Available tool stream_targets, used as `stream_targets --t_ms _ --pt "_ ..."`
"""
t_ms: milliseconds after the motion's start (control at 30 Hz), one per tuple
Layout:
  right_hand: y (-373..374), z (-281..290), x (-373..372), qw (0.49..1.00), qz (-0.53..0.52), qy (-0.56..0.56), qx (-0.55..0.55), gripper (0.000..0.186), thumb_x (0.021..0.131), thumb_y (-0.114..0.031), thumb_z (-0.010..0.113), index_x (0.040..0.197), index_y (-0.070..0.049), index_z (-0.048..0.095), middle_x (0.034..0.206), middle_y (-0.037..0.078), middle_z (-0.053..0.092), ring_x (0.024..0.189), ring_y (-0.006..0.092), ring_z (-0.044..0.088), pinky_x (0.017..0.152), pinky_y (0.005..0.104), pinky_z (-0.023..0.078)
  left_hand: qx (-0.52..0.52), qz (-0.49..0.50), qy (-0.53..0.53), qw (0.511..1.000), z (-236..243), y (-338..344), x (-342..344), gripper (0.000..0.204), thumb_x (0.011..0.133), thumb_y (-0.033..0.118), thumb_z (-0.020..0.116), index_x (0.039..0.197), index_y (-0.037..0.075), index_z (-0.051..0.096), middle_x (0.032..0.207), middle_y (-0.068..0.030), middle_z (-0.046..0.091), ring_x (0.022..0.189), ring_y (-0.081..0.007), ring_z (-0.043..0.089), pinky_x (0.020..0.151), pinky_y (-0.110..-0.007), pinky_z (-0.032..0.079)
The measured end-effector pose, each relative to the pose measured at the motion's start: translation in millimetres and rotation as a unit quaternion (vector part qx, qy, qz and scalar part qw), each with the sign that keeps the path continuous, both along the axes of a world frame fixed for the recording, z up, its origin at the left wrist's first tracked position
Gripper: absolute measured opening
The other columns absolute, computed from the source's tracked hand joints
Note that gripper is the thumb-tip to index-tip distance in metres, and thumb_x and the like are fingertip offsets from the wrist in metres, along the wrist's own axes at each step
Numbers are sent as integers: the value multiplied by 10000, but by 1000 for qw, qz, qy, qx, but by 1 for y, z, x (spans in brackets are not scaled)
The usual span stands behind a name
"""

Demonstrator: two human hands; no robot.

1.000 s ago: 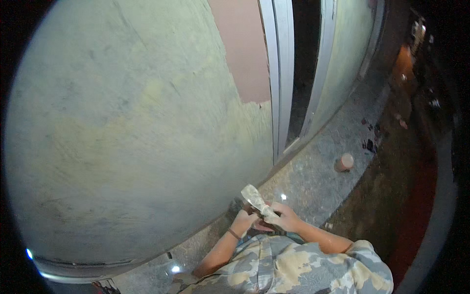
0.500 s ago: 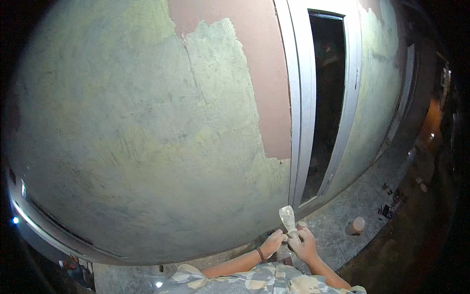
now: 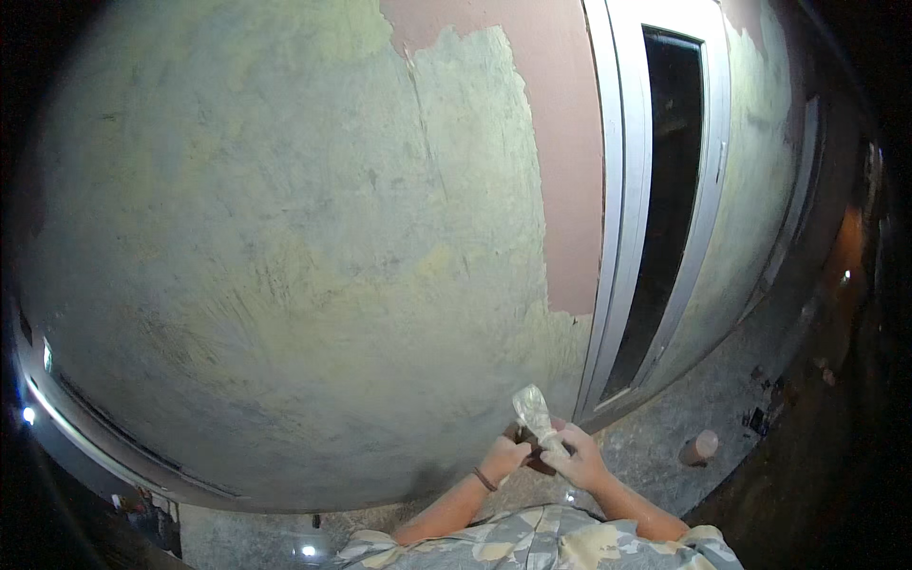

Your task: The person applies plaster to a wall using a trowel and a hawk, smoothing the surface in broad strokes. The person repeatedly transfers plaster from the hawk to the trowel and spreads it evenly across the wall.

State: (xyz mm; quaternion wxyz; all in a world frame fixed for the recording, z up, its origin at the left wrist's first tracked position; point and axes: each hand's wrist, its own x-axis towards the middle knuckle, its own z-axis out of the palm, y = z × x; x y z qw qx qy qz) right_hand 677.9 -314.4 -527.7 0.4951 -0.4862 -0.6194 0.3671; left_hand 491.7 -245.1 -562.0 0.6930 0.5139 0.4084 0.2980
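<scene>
A putty knife (image 3: pixel 532 407) with a pale, smeared blade points up and away toward the wall. My right hand (image 3: pixel 581 465) is closed around its handle. Close beside it, my left hand (image 3: pixel 503 459) has its fingers bent closed, with a dark band at the wrist. Between the two hands shows a dark brownish piece (image 3: pixel 538 463), mostly hidden; I cannot tell what it is. Both hands are in front of the lower part of a wall (image 3: pixel 313 285) covered in patchy grey-green and yellowish skim, not touching it as far as I can see.
Right of the coated wall runs a strip of pink paint (image 3: pixel 570 218), then a white frame (image 3: pixel 617 190) around a dark opening. A pale cylindrical container (image 3: pixel 701 446) stands on the grey floor (image 3: pixel 655 475) at the right. Small dark items (image 3: pixel 757 420) lie beyond it.
The view has turned, so the wall and frame appear further right. My hands and the putty knife have moved left relative to the frame, and the blade tilts more to the left.
</scene>
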Motion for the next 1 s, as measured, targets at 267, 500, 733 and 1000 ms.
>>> stream_targets --t_ms 267,500,733,1000 --pt "20 31 -36 994 0 101 33 295 877 -152 772 1131 -22 695 1297 157 616 1189 276 592 1036 405 440 67 -26 15 997 82 15 -43 414 914 112 655 1291 -43 581 1180 -92 670 1041 -171 644 909 -330 531" --pt "42 63 -10 987 -137 63 55 296 867 -180 772 1096 -5 706 1133 168 672 1039 301 657 906 380 503 409 72 190 890 159 45 -16 367 895 190 746 1178 -23 650 1012 -117 723 912 -168 670 834 -339 536" --pt "75 91 17 987 -138 30 77 304 885 -161 736 1129 5 665 957 136 674 848 253 640 796 365 507 576 130 236 772 246 97 -3 422 892 146 730 1263 3 590 1063 -206 701 972 -336 713 835 -414 551" --pt "82 115 24 979 -76 12 186 327 868 -114 672 1181 -19 652 992 156 644 870 307 635 781 393 512 252 15 -37 967 170 77 39 437 939 142 563 1324 -54 495 1189 -109 622 1077 -187 608 930 -344 503"
